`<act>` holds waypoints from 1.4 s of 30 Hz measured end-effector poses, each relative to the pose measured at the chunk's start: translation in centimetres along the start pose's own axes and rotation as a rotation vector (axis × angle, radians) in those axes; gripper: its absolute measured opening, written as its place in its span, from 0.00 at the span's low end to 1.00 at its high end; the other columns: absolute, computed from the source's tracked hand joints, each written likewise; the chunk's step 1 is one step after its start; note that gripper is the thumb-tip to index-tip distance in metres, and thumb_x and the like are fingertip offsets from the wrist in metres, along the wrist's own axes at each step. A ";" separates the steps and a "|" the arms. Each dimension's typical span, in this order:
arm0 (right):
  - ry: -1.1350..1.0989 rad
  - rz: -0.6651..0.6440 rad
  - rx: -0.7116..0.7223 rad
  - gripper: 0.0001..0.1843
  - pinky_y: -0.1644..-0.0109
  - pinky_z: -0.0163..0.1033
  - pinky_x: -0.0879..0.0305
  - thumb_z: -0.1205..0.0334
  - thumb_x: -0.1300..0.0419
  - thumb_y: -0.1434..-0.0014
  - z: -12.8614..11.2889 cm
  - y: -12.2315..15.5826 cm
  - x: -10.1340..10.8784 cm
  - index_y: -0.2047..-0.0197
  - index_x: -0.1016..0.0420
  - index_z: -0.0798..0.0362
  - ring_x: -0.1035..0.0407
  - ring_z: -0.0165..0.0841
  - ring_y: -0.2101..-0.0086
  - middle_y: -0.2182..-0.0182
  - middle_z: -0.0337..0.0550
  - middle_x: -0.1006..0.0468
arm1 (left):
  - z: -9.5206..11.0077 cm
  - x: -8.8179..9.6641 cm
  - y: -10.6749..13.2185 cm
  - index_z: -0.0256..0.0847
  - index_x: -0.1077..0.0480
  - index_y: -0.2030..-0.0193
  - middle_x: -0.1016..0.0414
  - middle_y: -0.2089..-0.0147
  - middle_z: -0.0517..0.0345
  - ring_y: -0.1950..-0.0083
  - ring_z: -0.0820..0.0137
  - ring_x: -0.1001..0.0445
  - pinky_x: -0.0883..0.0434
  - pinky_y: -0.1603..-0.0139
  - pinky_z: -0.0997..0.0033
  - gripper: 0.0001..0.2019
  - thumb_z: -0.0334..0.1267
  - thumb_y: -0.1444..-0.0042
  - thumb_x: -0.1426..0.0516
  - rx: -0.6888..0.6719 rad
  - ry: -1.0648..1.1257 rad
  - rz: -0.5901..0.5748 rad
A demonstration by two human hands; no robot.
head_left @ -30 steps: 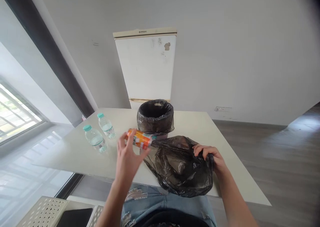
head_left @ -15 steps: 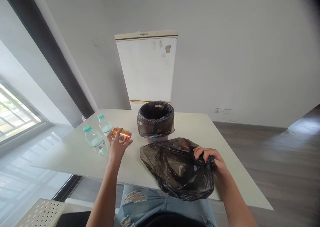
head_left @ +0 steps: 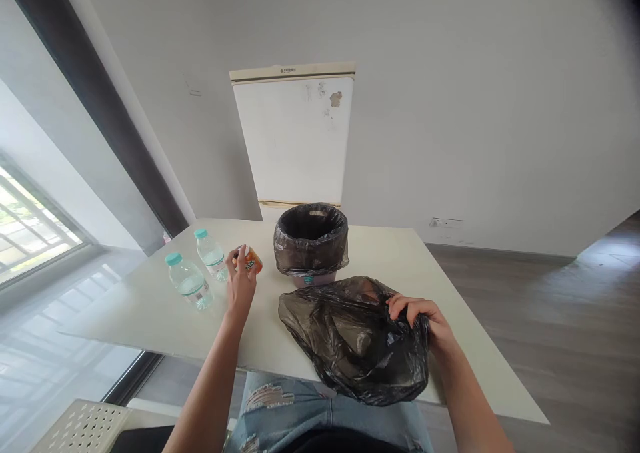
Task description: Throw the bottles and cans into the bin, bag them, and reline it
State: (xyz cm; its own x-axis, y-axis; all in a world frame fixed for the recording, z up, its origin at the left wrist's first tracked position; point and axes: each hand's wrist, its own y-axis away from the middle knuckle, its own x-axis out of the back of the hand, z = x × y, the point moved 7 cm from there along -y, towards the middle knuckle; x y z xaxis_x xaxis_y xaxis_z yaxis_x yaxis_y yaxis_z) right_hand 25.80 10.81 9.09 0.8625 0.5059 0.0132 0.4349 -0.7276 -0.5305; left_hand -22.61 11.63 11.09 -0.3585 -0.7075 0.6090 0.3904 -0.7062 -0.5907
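Left hand (head_left: 242, 281) gripped an orange can (head_left: 254, 261), lettering illegible, nine o'clock from the lined bin (head_left: 311, 253); right hand (head_left: 425, 315) clutched a black bag (head_left: 353, 343).

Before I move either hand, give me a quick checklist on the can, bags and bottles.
1. Left hand has fingers on the orange can: ok.
2. Right hand grips the loose black bag: ok.
3. Bin liner folded over the rim: ok.
4. Nearer bottle and farther bottle standing, capped: ok.
5. Loose bag fully over the table: not ok, it extends past the near edge.
6. Can drained: cannot tell.
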 end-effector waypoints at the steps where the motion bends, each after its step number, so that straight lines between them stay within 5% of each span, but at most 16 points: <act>1: 0.004 0.002 0.005 0.20 0.44 0.59 0.33 0.46 0.37 0.34 0.0 0.0 0.0 0.75 0.24 0.46 0.26 0.47 0.61 0.65 0.48 0.16 | -0.2 -0.1 0.1 0.44 0.46 0.21 0.44 0.25 0.37 0.32 0.50 0.30 0.21 0.45 0.53 0.34 0.40 0.32 0.44 0.017 0.005 0.000; 15: 0.000 0.001 -0.017 0.18 0.44 0.57 0.35 0.51 0.37 0.34 -0.1 0.1 -0.1 0.75 0.25 0.47 0.27 0.47 0.61 0.65 0.47 0.16 | -1.7 -1.2 0.4 0.38 0.51 0.23 0.46 0.23 0.32 0.30 0.45 0.31 0.24 0.40 0.48 0.40 0.42 0.37 0.38 0.123 -0.003 -0.037; 23: -0.016 -0.004 -0.004 0.16 0.44 0.56 0.36 0.54 0.38 0.34 -0.2 0.0 -0.2 0.74 0.24 0.46 0.27 0.46 0.61 0.65 0.47 0.16 | -3.0 -1.7 0.7 0.44 0.47 0.25 0.34 0.32 0.38 0.38 0.49 0.26 0.25 0.46 0.54 0.37 0.46 0.37 0.37 0.207 -0.062 -0.069; 30: -0.007 0.023 -0.005 0.18 0.45 0.57 0.35 0.50 0.37 0.34 -0.3 0.0 -0.1 0.74 0.23 0.46 0.26 0.48 0.61 0.65 0.48 0.16 | -2.0 -0.7 0.7 0.40 0.47 0.26 0.35 0.32 0.35 0.34 0.46 0.29 0.27 0.39 0.47 0.44 0.52 0.41 0.33 0.182 -0.066 -0.014; 34: -0.003 0.026 0.001 0.21 0.44 0.58 0.34 0.44 0.36 0.34 -0.1 0.1 0.2 0.75 0.23 0.46 0.26 0.48 0.61 0.66 0.48 0.16 | 1.3 1.6 1.2 0.35 0.40 0.31 0.31 0.39 0.36 0.35 0.44 0.31 0.31 0.35 0.42 0.34 0.53 0.37 0.37 0.128 -0.084 0.151; 37: 0.003 0.029 -0.007 0.22 0.44 0.58 0.34 0.42 0.35 0.35 0.1 0.1 0.4 0.76 0.24 0.46 0.26 0.48 0.61 0.66 0.48 0.16 | 6.3 3.4 2.3 0.40 0.31 0.44 0.26 0.49 0.46 0.45 0.53 0.25 0.27 0.43 0.52 0.15 0.48 0.30 0.44 -0.004 -0.001 0.163; 39: 0.003 0.026 -0.014 0.22 0.44 0.58 0.34 0.43 0.35 0.36 0.3 0.2 0.5 0.76 0.23 0.46 0.25 0.48 0.61 0.66 0.48 0.15 | 10.8 4.3 3.5 0.43 0.29 0.53 0.25 0.57 0.52 0.55 0.61 0.23 0.26 0.51 0.61 0.09 0.44 0.29 0.45 -0.147 0.102 0.052; 42: -0.009 0.028 -0.010 0.21 0.44 0.58 0.34 0.43 0.34 0.36 0.3 0.2 0.5 0.75 0.23 0.46 0.25 0.48 0.61 0.65 0.48 0.15 | 17.9 3.8 6.7 0.44 0.27 0.57 0.23 0.58 0.55 0.58 0.67 0.22 0.27 0.55 0.68 0.08 0.39 0.28 0.47 -0.431 0.209 -0.323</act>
State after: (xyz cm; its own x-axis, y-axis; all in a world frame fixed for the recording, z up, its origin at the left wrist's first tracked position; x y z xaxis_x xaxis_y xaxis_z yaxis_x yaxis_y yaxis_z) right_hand 26.23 11.02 8.78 0.8719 0.4896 -0.0095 0.4132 -0.7460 -0.5223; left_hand -6.18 4.66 18.97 -0.5791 -0.4134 0.7026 -0.1315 -0.8032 -0.5810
